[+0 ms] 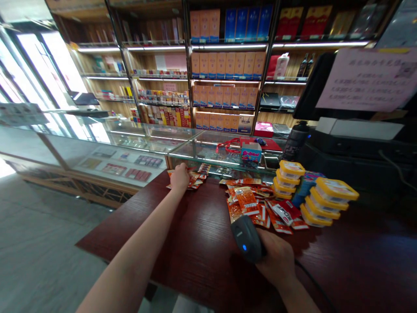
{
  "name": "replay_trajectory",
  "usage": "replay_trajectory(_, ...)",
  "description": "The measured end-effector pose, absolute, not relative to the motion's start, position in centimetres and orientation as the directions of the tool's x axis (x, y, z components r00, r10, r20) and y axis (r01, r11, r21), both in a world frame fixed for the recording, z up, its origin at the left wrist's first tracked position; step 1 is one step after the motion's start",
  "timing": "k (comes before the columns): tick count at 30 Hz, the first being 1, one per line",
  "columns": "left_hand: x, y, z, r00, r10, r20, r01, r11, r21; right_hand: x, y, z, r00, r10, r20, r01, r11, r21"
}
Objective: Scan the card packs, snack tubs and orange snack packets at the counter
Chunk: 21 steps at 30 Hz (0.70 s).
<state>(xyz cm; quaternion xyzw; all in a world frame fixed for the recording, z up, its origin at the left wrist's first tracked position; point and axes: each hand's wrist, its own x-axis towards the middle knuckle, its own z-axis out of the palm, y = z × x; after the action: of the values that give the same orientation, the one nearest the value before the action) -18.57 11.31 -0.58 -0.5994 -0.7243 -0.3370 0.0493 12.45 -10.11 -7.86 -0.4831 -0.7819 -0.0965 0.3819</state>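
My right hand (276,256) is wrapped round the grip of a black barcode scanner (246,239), which shows a blue light. Just past the scanner's head lies a large heap of orange snack packets (246,200), with a red and white packet (282,214) on its right side. My left hand (180,177) reaches to the far left of the counter, over a smaller pile of orange packets (195,179). Its fingers are curled together, and a thin red edge of a packet sticks out at the fingertips; the rest is hidden by the hand.
Stacks of yellow-lidded tubs (325,202) stand right of the heap on the dark wooden counter (195,234). A monitor with a pink paper notice (368,80) rises behind them. Glass display cases (143,143) border the counter's far side. The scanner's cable (312,278) trails right.
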Motion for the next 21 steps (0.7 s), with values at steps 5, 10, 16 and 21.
replay_trajectory(5,-16.9,7.7,-2.0,-0.360,0.737,0.572,0.636,-0.255,0.728,11.9,-10.7,-7.5,-0.164,0.715,0.680,0.830,0.472,-0.296)
replay_trajectory(10,-14.7,4.8,-4.4,-0.489,0.748,0.448,0.373,-0.285,0.883,11.9,-10.7,-7.7,-0.182,0.714,0.676,0.830,0.480,-0.284)
replay_trajectory(16,-13.4,4.6,-6.6,-0.464,0.846,0.262,-0.081,-0.335,0.939,12.2,-10.3,-7.6,-0.240,0.686,0.687,0.842,0.499,-0.205)
replay_trajectory(21,-13.1,4.3,-7.3,-0.326,0.924,0.201,-0.134,-0.256,0.957,11.3,-10.2,-6.1,-0.094,0.803,0.589,0.828,0.391,-0.402)
